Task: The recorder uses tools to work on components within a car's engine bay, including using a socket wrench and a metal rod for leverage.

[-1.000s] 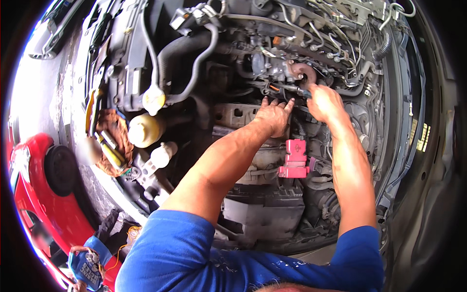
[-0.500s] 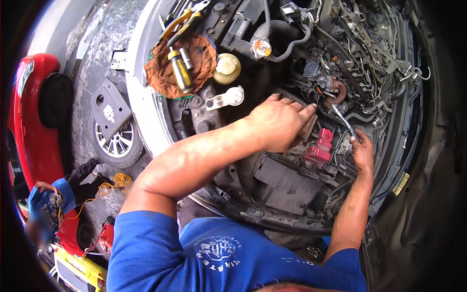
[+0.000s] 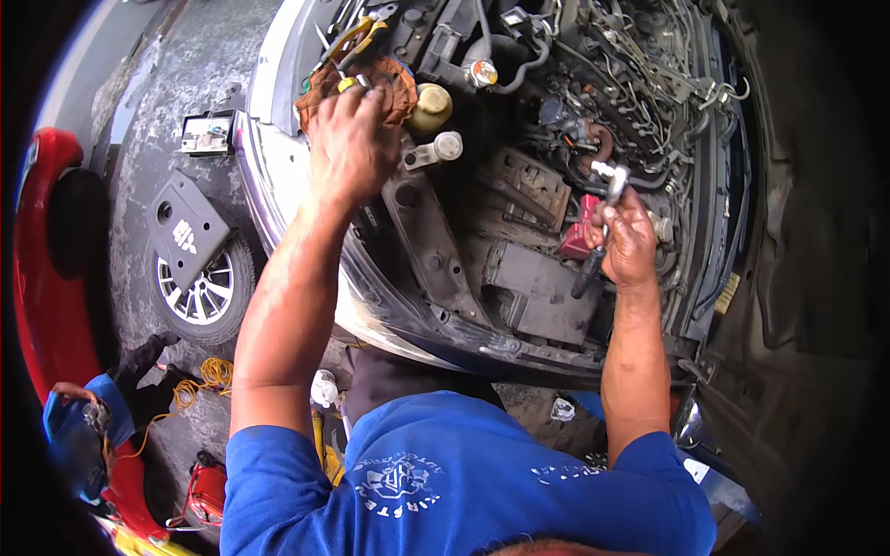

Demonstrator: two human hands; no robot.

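My right hand point(image 3: 629, 239) is wrapped round the handle of a ratchet wrench point(image 3: 615, 182), over the engine bay. Its chrome head tilts up past my fingers, with a short bright piece on it; the dark grip end points down toward the black box cover. At the bay's front left, my left hand point(image 3: 350, 148) is on a stained orange-brown rag point(image 3: 396, 85). Its fingers bend down together over the tools there, and what they grip is hidden. Beyond the fingertips a yellow screwdriver end point(image 3: 348, 84) and yellow-handled pliers point(image 3: 362, 42) show.
Beside the rag stand a yellowish reservoir cap point(image 3: 432, 107) and a white filler neck point(image 3: 447, 145). A red cover point(image 3: 579, 227) and black box point(image 3: 542, 292) lie below the ratchet. Left, on the floor, are a wheel point(image 3: 199, 292), a grey panel point(image 3: 188, 227) and another person point(image 3: 88, 426).
My left hand has swung from the middle of the engine bay left to the rag. The right hand has drawn the ratchet wrench back and turned it head up, away from the engine parts.
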